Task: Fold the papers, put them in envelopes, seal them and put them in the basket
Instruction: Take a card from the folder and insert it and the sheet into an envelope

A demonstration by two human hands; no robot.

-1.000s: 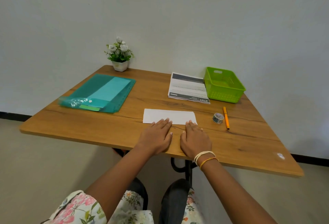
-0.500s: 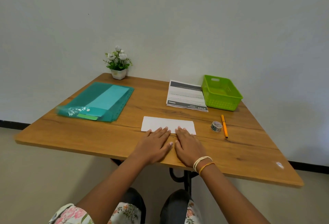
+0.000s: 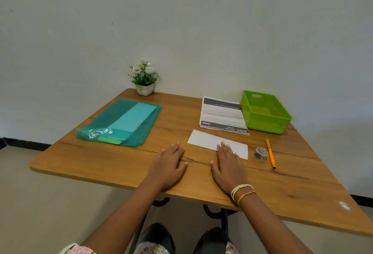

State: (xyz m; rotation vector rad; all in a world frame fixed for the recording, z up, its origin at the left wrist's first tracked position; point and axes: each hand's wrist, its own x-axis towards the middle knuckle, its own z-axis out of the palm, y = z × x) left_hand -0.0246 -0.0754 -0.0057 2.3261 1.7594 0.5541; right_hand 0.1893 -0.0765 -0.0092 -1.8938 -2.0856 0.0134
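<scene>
On the brown wooden table (image 3: 113,159), the teal plastic folder (image 3: 123,121) with envelopes lies at ten o'clock and the green plastic basket (image 3: 282,121) at one o'clock. Your hands were together a moment ago; now your left hand (image 3: 168,168) has slid off the folded white paper (image 3: 203,139), fingers flat, holding nothing. Your right hand (image 3: 229,168) presses it, fingers straight. The fold looks finished; an envelope comes next.
</scene>
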